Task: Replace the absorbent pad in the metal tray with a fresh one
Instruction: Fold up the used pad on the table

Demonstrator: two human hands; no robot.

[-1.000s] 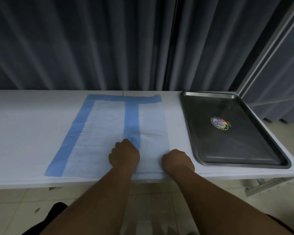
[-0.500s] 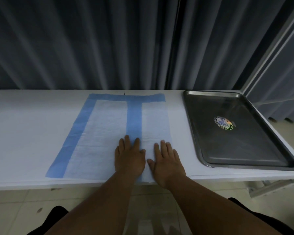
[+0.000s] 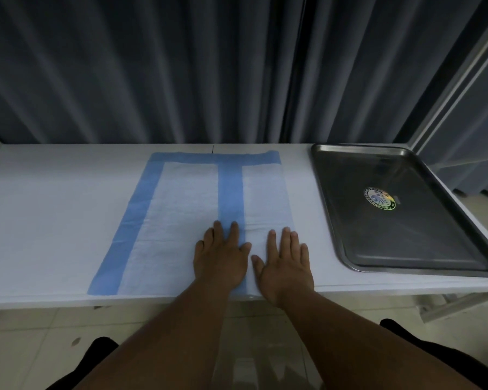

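The absorbent pad [image 3: 189,215] lies flat on the white table [image 3: 54,209] at the centre of the frame. It is white with a blue border along its left and far edges. A blue strip runs down the pad right of its middle, where the right portion appears folded over. The near edge of the pad lies at the front edge of the table.

Both hands lie palm down on the lower right part of the pad, side by side and just apart. The left hand [image 3: 221,257] lies flat with straight, slightly spread fingers. It covers the lower end of the blue strip and grips nothing. The right hand [image 3: 283,263] lies flat on the white panel right of the strip. Its fingers are straight, its thumb points toward the left hand, and it grips nothing. Both forearms enter from the bottom of the frame.

The metal tray [image 3: 333,220] stands on the table at the right of the frame, beside the pad and apart from it. A strip of bare table separates the two. The tray holds no pad. A round sticker [image 3: 379,199] is fixed to its floor.

Dark pleated curtains [image 3: 181,68] fill the upper half of the frame. A tiled floor [image 3: 34,333] shows below the table edge.
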